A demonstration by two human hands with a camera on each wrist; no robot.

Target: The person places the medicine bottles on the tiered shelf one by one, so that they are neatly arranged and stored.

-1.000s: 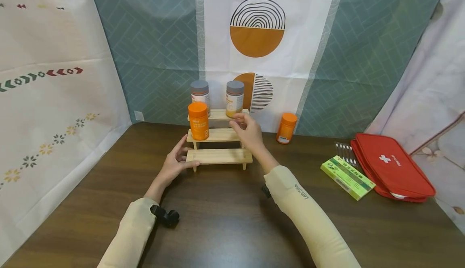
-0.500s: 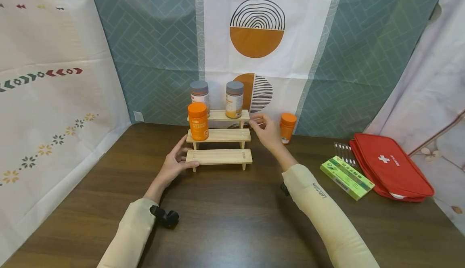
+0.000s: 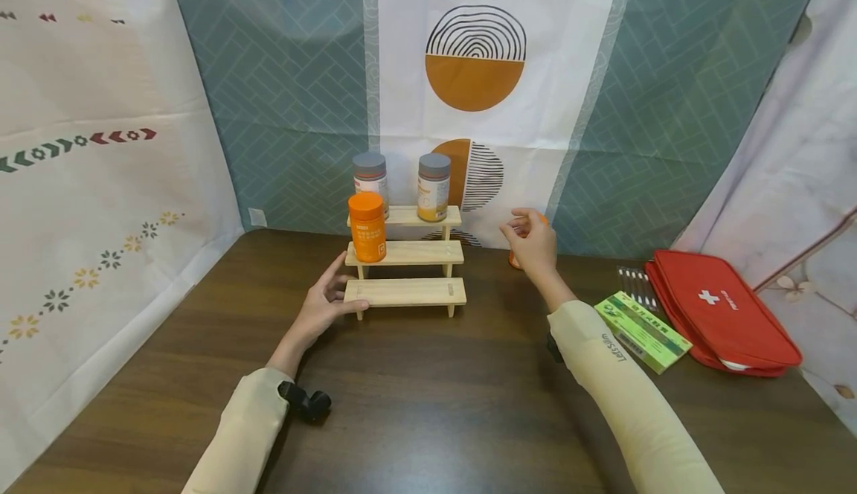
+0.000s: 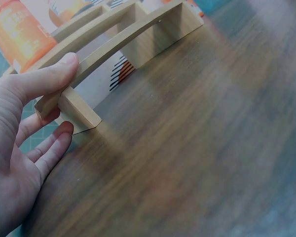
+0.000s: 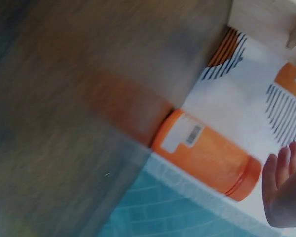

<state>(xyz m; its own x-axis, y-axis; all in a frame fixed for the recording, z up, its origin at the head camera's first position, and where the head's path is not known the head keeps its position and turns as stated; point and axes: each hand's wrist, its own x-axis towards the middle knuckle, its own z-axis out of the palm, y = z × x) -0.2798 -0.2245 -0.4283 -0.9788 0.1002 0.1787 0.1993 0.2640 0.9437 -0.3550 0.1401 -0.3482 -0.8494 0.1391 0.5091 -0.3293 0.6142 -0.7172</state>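
Observation:
A three-tier wooden display stand [image 3: 408,292] rests on the brown table. My left hand [image 3: 324,299] grips the left end of its lowest tier, thumb on top and fingers below the board, as the left wrist view shows. An orange bottle [image 3: 367,230] stands on the middle tier at the left. Two grey-lidded bottles occupy the top tier, one at the right [image 3: 434,189], the other [image 3: 370,168] partly hidden behind the orange bottle. My right hand [image 3: 533,247] holds nothing, fingers loosely bent, beside the lid of a second orange bottle [image 5: 207,155] standing on the table by the backdrop.
To the right lie a green box [image 3: 643,330], a clear pack of cotton swabs [image 3: 637,287] and a red first aid pouch [image 3: 726,308]. A patterned fabric backdrop [image 3: 301,144] hangs along the table's back edge.
My right hand has moved right, from beside the right grey-lidded bottle to the orange bottle on the table, which it now partly covers. My left hand has stayed on the stand.

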